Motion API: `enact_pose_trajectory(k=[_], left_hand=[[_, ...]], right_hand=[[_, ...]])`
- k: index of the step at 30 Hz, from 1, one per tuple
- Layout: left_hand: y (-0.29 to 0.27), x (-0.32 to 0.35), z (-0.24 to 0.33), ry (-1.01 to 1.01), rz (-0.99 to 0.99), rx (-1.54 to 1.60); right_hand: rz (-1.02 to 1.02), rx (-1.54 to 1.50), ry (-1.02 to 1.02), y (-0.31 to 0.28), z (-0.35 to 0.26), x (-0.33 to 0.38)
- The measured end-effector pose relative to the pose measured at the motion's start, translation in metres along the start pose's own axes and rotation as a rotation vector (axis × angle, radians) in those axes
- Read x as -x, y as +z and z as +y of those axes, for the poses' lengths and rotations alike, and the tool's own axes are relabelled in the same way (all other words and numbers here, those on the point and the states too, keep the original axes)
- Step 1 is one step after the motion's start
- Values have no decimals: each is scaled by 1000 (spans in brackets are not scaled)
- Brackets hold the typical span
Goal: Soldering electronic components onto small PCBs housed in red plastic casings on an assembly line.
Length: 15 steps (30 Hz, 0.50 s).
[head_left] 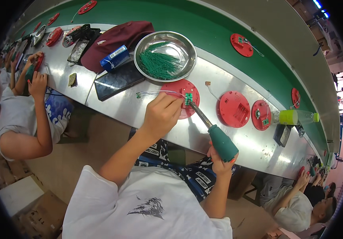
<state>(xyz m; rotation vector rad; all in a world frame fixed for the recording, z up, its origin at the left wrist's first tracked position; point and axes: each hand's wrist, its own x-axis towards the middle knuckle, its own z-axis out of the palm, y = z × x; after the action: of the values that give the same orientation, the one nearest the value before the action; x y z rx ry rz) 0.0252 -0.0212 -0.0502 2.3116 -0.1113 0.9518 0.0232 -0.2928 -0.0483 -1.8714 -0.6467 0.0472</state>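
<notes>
My right hand (220, 161) grips a soldering iron (222, 144) by its green handle. Its metal tip meets a small green circuit board (188, 98) on a round red plastic cover (183, 113). Close beside that board, the fingers of my left hand (161, 115) are pinched together over the cover; whatever lies between them is too small or hidden to name. Thin pale wires (155, 92) run from the cover to a tiny green board (138, 95) lying on the metal bench.
Behind the cover stands a steel bowl (141, 38) of green wires (160, 63). Leftward are a black phone-like slab (117, 83), a blue box (115, 58) and a maroon cap (119, 36). Red covers (234, 109) and a bottle (289, 117) sit rightward; a green belt (215, 34) runs behind. People work both sides.
</notes>
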Motion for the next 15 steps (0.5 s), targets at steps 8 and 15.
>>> enact_pose_trajectory(k=[8,15], left_hand=[[1,0,-5,42,-12,-11],[1,-1,-5,33,-27,-12]], right_hand=[[65,-140,237,4,-10,-5],[-39,-331,225,-3,-2,-8]])
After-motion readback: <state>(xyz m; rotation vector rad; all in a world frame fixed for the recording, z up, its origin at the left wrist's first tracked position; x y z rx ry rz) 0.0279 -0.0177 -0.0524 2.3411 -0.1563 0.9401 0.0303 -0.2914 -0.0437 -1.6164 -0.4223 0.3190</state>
